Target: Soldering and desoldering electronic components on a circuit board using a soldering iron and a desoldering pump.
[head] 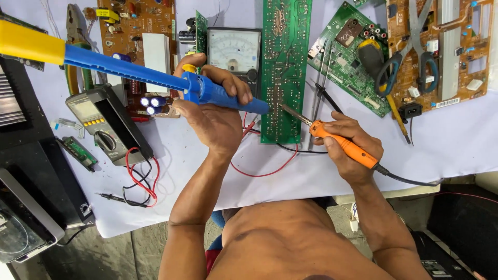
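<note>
Long green circuit board (pixel 284 67) lies flat on the white-covered desk (pixel 456 140); it is the landmark. Left hand (pixel 215 111), fingers clenched round a blue desoldering pump (pixel 155 78), tip at the board's lower left edge. Right hand (pixel 350 148), fingers grasping the orange soldering iron (pixel 340 142), tip touching the board's lower part. Board looks light, stiff, fragile: hold by the edges. Iron: grip the handle only. Analog meter (pixel 234 52) sits just left of the board.

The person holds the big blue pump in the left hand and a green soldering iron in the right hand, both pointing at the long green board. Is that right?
Not quite. The head view shows the soldering iron in the right hand is orange, not green. The left hand does hold the blue pump, and both tips meet at the long green board.
</note>
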